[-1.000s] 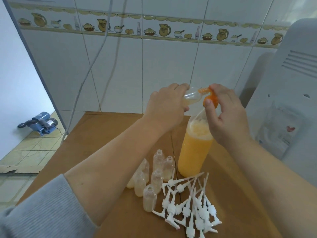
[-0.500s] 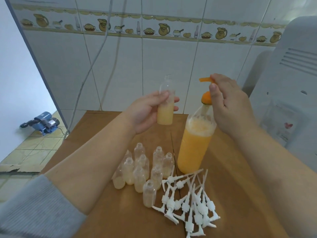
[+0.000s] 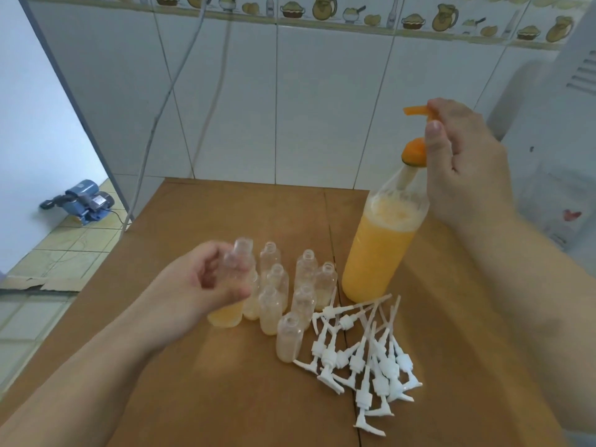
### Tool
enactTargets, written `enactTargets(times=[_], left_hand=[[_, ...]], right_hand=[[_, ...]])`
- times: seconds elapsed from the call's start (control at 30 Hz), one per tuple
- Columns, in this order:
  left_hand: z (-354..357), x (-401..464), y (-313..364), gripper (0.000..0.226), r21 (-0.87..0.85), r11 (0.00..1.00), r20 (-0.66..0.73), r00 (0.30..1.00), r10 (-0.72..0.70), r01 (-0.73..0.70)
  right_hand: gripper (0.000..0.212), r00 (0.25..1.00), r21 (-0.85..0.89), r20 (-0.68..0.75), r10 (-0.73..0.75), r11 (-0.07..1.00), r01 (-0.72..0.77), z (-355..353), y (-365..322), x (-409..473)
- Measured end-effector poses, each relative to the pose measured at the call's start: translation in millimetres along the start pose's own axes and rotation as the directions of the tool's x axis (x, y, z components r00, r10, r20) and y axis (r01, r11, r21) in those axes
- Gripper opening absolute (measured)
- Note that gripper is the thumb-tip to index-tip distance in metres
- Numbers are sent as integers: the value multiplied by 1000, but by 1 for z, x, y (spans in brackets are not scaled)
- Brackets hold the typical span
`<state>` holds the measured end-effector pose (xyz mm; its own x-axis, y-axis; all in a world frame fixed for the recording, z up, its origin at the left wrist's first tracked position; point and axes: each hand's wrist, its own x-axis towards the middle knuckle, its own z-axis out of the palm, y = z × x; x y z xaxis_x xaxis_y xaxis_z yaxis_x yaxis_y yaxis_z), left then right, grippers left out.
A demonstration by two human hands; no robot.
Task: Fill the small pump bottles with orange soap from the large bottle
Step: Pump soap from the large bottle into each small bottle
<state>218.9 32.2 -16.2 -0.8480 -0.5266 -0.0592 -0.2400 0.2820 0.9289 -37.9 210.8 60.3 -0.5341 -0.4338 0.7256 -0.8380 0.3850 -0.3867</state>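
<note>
Now we steady the large soap bottle [image 3: 380,250] near the bench's [image 3: 200,398] far right edge, right hand [image 3: 467,166] fingers gripping its orange pump [image 3: 416,130]. Our left hand [image 3: 200,285] grips a part-filled small bottle [image 3: 235,285], setting it among the cluster; next, an empty one.

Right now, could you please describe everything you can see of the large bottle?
The large bottle is clear plastic, upright on the brown table right of the small bottles. Orange soap fills most of it, foam on top. An orange pump sits at its neck; the right hand holds the pump's spout.
</note>
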Motion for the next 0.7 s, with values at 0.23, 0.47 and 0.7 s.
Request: enactTargets(times=[0.23, 0.47, 0.7], left_hand=[[44, -17, -80, 44, 117, 984, -157, 981, -117, 136], [65, -7, -108, 46, 91, 986, -326, 940, -104, 140], [51, -26, -133, 31, 59, 987, -648, 747, 150, -147]], right_hand=[[42, 1000, -1, -28, -5, 1000, 5, 2, 0, 0], [42, 999, -2, -41, -18, 1000, 18, 4, 3, 0], [42, 998, 4, -51, -40, 999, 40, 6, 4, -1]])
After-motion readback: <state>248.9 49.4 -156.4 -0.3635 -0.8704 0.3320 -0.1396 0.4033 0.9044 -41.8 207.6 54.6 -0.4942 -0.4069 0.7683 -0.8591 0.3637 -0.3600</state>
